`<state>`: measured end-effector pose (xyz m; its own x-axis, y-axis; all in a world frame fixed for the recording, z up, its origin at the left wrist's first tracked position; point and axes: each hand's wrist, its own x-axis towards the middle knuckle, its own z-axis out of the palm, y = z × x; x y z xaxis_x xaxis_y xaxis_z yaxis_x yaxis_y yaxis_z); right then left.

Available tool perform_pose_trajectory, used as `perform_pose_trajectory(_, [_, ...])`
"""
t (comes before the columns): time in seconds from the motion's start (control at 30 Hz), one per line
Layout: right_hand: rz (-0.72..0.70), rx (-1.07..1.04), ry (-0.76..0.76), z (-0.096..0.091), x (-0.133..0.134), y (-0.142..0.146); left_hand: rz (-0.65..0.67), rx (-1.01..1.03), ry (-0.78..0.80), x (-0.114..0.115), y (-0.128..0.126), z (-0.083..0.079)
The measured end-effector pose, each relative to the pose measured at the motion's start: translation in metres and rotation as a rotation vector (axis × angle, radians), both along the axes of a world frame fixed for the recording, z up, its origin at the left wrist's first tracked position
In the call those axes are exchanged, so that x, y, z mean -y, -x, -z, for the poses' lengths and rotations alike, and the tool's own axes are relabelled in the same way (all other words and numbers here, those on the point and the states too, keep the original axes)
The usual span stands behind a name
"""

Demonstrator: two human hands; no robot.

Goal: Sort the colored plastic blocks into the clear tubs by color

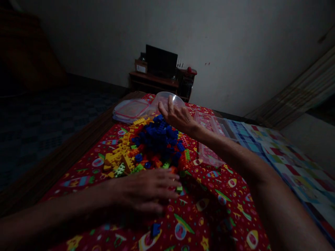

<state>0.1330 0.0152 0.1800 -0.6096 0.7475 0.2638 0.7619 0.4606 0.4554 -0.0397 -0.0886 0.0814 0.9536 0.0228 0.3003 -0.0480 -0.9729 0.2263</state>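
A heap of toy building blocks lies on a red patterned cloth. Blue blocks are piled at its top, with yellow blocks along the left side and some orange, red and green ones around them. Just in front of the heap is my left hand, its fingers stretched out and slightly blurred, holding nothing that I can see. My right hand reaches over the far side of the blue pile with its fingers apart, in front of a round clear plastic container. A loose blue block lies near me.
Clear plastic lids are stacked at the far left, one with a red rim. On the right, clear plastic boxes stand beside my right forearm. A checked, colourful cloth lies beyond them. Against the wall stands a monitor.
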Motion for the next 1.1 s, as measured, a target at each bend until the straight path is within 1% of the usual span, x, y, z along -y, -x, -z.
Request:
perform_pose_trajectory(0.07, [-0.015, 0.013, -0.012, -0.001, 0.002, 0.002, 0.108, -0.034, -0.041, 0.028, 0.001, 0.012])
perform_pose_trajectory(0.1, [-0.026, 0.021, -0.023, -0.002, 0.003, 0.003, 0.133, -0.056, -0.079, 0.036, 0.001, 0.018])
perform_pose_trajectory(0.13, [-0.035, 0.028, -0.033, -0.002, 0.003, 0.004, 0.147, -0.05, -0.114, 0.04, 0.001, 0.025])
perform_pose_trajectory(0.2, [-0.043, 0.033, -0.053, -0.003, 0.001, 0.006, 0.102, -0.044, -0.183, 0.038, -0.002, 0.034])
perform_pose_trajectory(0.27, [-0.028, 0.024, -0.071, -0.005, -0.004, 0.008, 0.009, -0.043, -0.25, 0.023, -0.007, 0.038])
perform_pose_trajectory(0.4, [0.012, -0.016, -0.111, -0.01, -0.012, 0.008, -0.183, -0.034, -0.342, -0.016, -0.015, 0.036])
perform_pose_trajectory(0.5, [0.015, -0.031, -0.128, -0.012, -0.013, 0.006, -0.232, 0.049, -0.335, -0.037, -0.016, 0.031])
perform_pose_trajectory(0.57, [0.012, -0.031, -0.127, -0.011, -0.013, 0.003, -0.263, 0.067, -0.316, -0.05, -0.013, 0.024])
perform_pose_trajectory(0.6, [0.011, -0.028, -0.126, -0.011, -0.013, 0.002, -0.299, 0.067, -0.309, -0.057, -0.01, 0.02])
perform_pose_trajectory(0.67, [0.014, -0.022, -0.128, -0.009, -0.013, 0.0, -0.422, 0.072, -0.31, -0.075, -0.004, 0.01])
perform_pose_trajectory(0.73, [0.014, -0.015, -0.136, -0.007, -0.015, -0.002, -0.583, 0.099, -0.323, -0.098, 0.001, 0.002])
perform_pose_trajectory(0.8, [0.006, -0.011, -0.138, -0.005, -0.017, -0.004, -0.715, 0.126, -0.331, -0.123, 0.004, -0.003])
perform_pose_trajectory(0.83, [0.0, -0.011, -0.136, -0.005, -0.018, -0.005, -0.751, 0.131, -0.331, -0.133, 0.003, -0.004])
perform_pose_trajectory(0.9, [-0.001, -0.018, -0.133, -0.004, -0.02, -0.008, -0.766, 0.114, -0.32, -0.15, 0.0, -0.002])
perform_pose_trajectory(0.97, [0.022, -0.022, -0.142, -0.003, -0.023, -0.013, -0.737, 0.081, -0.295, -0.157, -0.005, 0.001])
perform_pose_trajectory(1.1, [0.124, -0.04, -0.191, -0.002, -0.028, -0.027, -0.694, 0.028, -0.256, -0.154, -0.013, 0.004])
